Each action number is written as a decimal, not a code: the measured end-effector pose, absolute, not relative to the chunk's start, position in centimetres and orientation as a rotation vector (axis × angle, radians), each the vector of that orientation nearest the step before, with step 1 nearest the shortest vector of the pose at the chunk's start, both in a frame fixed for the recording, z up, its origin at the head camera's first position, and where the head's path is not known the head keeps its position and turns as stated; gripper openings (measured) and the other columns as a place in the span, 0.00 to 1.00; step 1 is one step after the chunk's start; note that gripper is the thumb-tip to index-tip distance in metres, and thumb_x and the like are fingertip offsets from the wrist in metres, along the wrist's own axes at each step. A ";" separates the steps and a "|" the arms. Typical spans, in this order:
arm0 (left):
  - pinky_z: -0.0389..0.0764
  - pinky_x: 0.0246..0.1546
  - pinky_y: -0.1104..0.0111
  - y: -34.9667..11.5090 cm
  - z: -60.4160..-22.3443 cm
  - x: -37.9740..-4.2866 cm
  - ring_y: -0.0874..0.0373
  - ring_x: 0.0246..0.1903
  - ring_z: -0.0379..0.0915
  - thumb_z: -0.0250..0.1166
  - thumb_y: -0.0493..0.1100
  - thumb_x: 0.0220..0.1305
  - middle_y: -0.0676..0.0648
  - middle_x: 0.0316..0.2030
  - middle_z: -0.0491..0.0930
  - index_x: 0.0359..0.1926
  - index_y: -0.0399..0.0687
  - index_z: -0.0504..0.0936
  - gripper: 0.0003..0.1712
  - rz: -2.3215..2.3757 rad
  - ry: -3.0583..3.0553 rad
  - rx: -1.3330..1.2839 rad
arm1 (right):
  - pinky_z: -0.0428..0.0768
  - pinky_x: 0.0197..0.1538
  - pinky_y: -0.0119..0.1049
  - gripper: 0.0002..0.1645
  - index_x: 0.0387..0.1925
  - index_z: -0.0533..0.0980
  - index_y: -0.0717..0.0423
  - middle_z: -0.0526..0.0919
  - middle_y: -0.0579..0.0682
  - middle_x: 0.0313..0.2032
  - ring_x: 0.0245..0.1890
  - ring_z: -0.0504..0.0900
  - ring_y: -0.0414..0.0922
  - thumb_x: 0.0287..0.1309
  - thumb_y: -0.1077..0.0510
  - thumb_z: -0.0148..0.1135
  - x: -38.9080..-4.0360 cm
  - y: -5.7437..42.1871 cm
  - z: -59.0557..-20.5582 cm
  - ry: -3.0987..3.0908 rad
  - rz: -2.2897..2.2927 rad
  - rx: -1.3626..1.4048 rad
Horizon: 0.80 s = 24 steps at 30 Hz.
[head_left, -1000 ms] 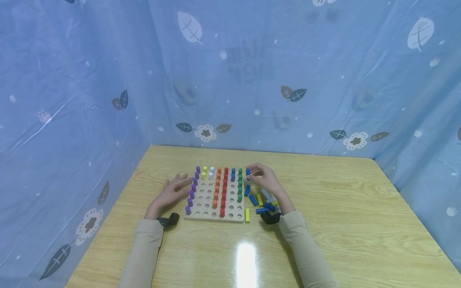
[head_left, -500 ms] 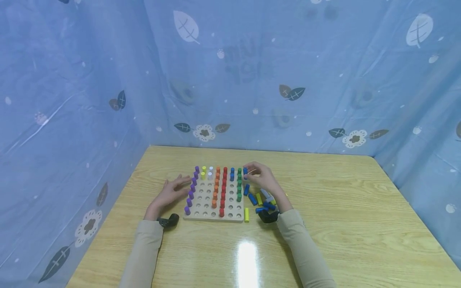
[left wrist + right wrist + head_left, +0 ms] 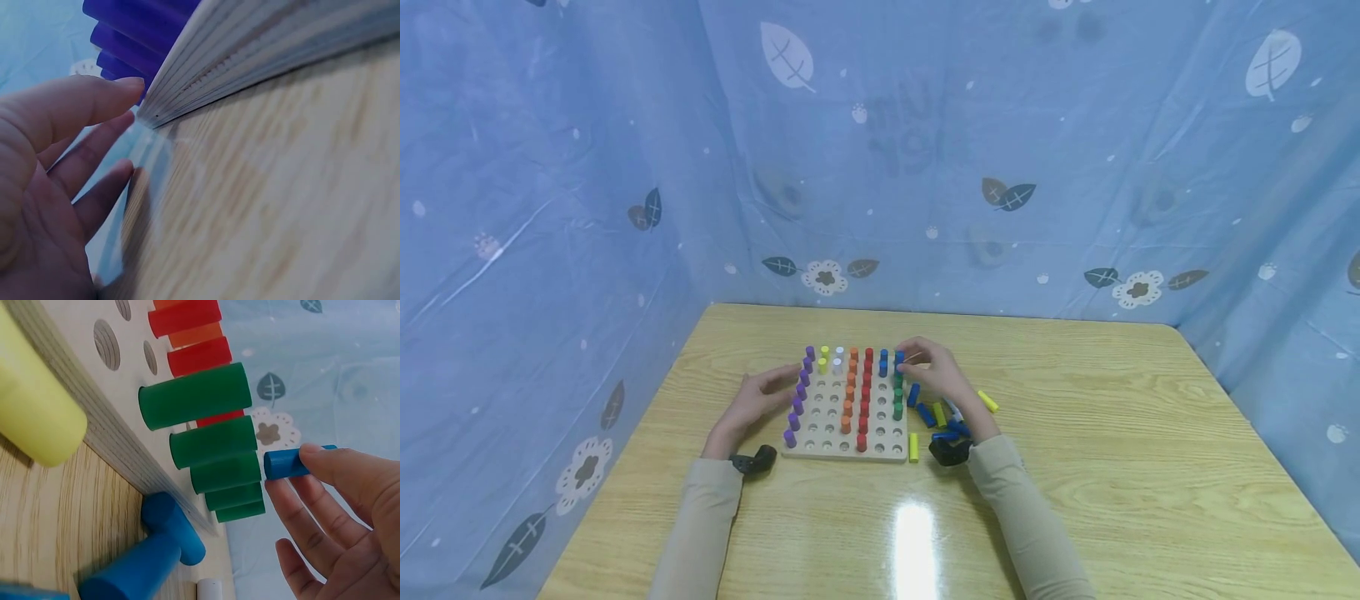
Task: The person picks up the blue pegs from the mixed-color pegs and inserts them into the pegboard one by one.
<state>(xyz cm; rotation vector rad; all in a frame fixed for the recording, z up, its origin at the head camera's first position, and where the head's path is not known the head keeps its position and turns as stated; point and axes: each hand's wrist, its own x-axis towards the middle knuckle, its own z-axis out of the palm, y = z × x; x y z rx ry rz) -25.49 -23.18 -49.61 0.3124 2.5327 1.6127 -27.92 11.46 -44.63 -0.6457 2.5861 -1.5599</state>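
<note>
A wooden pegboard (image 3: 846, 457) stands on the table, with upright pegs in colour columns. My right hand (image 3: 938, 375) pinches a blue peg (image 3: 284, 464) between thumb and fingertips. In the head view that peg is over the far end of the green pegs (image 3: 898, 397), the board's rightmost column; in the right wrist view it shows beyond their tops. My left hand (image 3: 752, 404) is at the board's left side by the purple pegs (image 3: 798, 406). Its fingers are relaxed around the board's edge, the thumb close to a purple peg (image 3: 134, 31), and it holds nothing.
Loose blue pegs (image 3: 927, 415), yellow pegs (image 3: 913, 448) and a greyish-white one lie right of the board, some beneath my right wrist. One yellow peg (image 3: 988, 401) lies farther right. Patterned blue curtains (image 3: 925, 125) hang behind and beside the table (image 3: 1112, 433).
My right hand has moved left with the blue peg, from beside the board to over the green column. My left hand's fingers have shifted at the board's edge. A yellow peg at right is uncovered.
</note>
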 end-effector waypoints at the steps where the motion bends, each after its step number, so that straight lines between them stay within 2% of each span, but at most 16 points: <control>1: 0.14 0.63 0.45 -23.2 -49.6 -25.5 0.45 0.67 0.55 0.63 0.51 0.59 0.45 0.63 0.67 0.62 0.54 0.69 0.30 1.596 2.551 0.323 | 0.81 0.47 0.44 0.18 0.51 0.74 0.57 0.80 0.56 0.47 0.47 0.79 0.53 0.58 0.58 0.61 -27.9 11.4 -44.6 2.589 -1.556 -0.640; 6: 0.13 0.63 0.46 -23.3 -49.6 -25.7 0.45 0.67 0.53 0.62 0.51 0.60 0.44 0.63 0.67 0.62 0.53 0.70 0.29 1.520 2.612 0.377 | 0.81 0.46 0.44 0.18 0.51 0.74 0.55 0.79 0.54 0.48 0.48 0.79 0.53 0.58 0.57 0.61 -27.9 11.1 -44.6 2.575 -1.547 -0.645; 9: 0.13 0.63 0.46 -23.3 -49.7 -25.8 0.45 0.67 0.53 0.62 0.50 0.61 0.45 0.64 0.66 0.63 0.54 0.69 0.29 1.499 2.619 0.403 | 0.81 0.47 0.45 0.18 0.51 0.74 0.58 0.79 0.57 0.49 0.48 0.78 0.55 0.59 0.58 0.60 -27.4 10.8 -43.9 2.553 -1.547 -0.663; 16: 0.13 0.63 0.47 -23.6 -50.0 -25.9 0.46 0.68 0.52 0.62 0.50 0.61 0.46 0.64 0.66 0.63 0.56 0.69 0.28 1.484 2.614 0.428 | 0.81 0.46 0.41 0.16 0.49 0.75 0.53 0.80 0.49 0.45 0.46 0.80 0.49 0.59 0.57 0.61 -28.2 10.6 -45.2 2.559 -1.535 -0.647; 24: 0.13 0.63 0.46 -23.7 -49.9 -25.7 0.45 0.68 0.51 0.61 0.48 0.61 0.44 0.64 0.65 0.64 0.53 0.68 0.29 1.493 2.612 0.465 | 0.82 0.45 0.42 0.16 0.49 0.75 0.55 0.80 0.54 0.46 0.45 0.80 0.51 0.59 0.59 0.60 -27.9 10.1 -45.1 2.558 -1.533 -0.699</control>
